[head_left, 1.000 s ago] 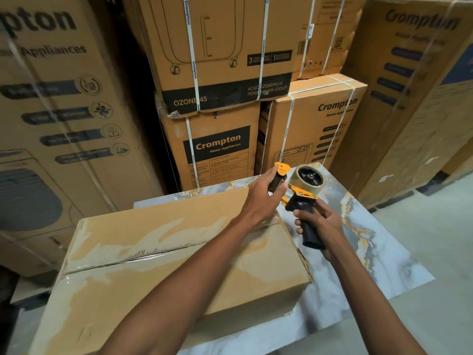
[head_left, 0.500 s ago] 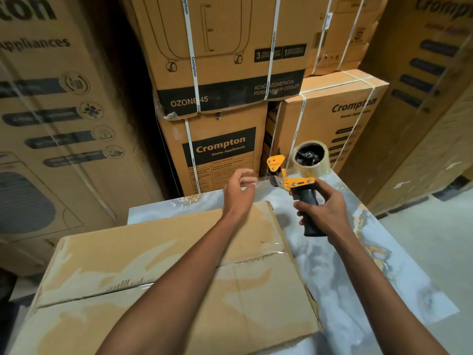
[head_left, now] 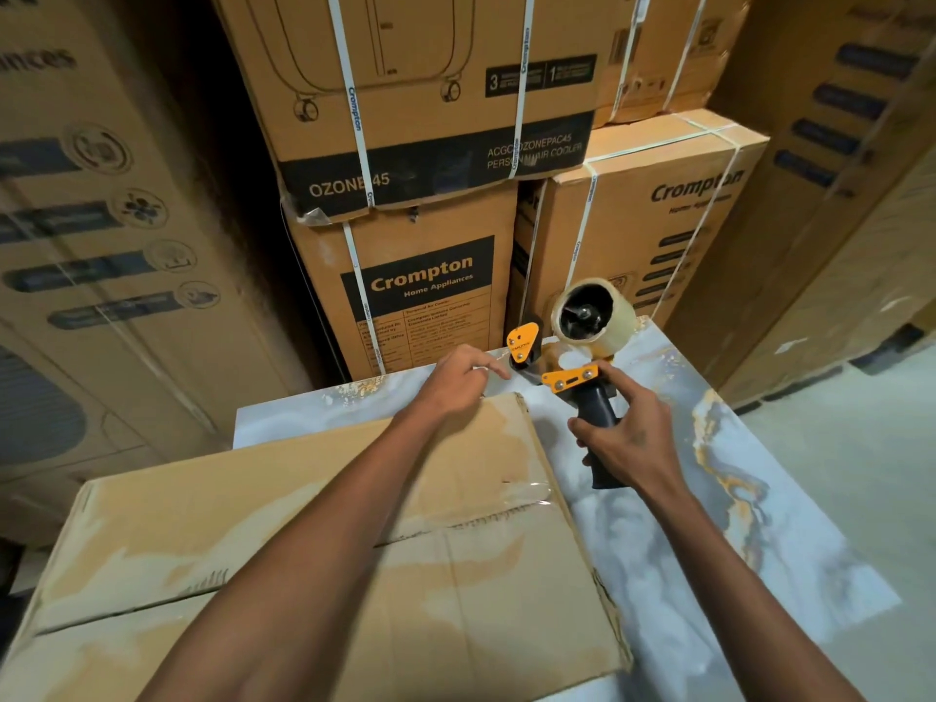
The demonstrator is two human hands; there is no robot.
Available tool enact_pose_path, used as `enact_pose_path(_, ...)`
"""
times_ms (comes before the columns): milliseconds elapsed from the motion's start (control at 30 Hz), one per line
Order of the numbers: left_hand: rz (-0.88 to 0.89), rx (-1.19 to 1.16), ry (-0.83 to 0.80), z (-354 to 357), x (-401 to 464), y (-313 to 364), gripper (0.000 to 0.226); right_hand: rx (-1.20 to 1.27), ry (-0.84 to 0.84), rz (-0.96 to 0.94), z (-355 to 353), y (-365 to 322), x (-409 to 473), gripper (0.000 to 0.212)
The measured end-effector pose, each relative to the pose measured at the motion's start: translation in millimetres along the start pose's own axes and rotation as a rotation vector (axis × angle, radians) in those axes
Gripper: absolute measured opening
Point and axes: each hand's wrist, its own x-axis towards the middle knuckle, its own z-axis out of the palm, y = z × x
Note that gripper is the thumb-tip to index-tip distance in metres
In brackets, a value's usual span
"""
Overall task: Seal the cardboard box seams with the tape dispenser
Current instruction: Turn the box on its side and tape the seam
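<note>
A worn cardboard box [head_left: 212, 519] lies on a marble-patterned table [head_left: 790, 504], its top seam running left to right under clear tape that ends near the right edge. My right hand [head_left: 633, 438] grips the black handle of the orange tape dispenser [head_left: 570, 380], held upright above the table just past the box's far right corner. A roll of clear tape [head_left: 620, 316] sits on top of it. My left hand [head_left: 456, 382] reaches over the box to the dispenser's mouth. Its fingertips are pinched on the thin loose tape end [head_left: 489, 366].
Tall stacks of strapped Crompton appliance cartons [head_left: 420, 276] stand close behind the table and along both sides. Bare grey floor [head_left: 871, 448] shows at the right. The box covers most of the table's left part.
The dispenser has been lifted off the box and held upright. My left hand let go of its front, drew back, and now reaches again to its mouth with fingers pinched.
</note>
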Motion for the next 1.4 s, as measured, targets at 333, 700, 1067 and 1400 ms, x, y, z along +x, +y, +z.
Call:
enact_pose_path(333,0.019,0.084,0.035,5,-11,-14,0.041,-0.059,-0.002,-0.098,-3,-9,-21,0.071)
enact_pose_path(700,-0.007,0.125,0.001,7,-28,-16,0.025,-0.067,0.042,-0.245,1,-22,-50,0.058)
enact_pose_path(1067,-0.14,0.222,0.101,15,-33,-7,0.026,-0.304,-0.043,-0.33,17,-32,-64,0.072)
enact_pose_path(1400,-0.136,0.269,0.176,19,-41,7,0.023,-0.349,-0.037,-0.287,12,-37,-76,0.076)
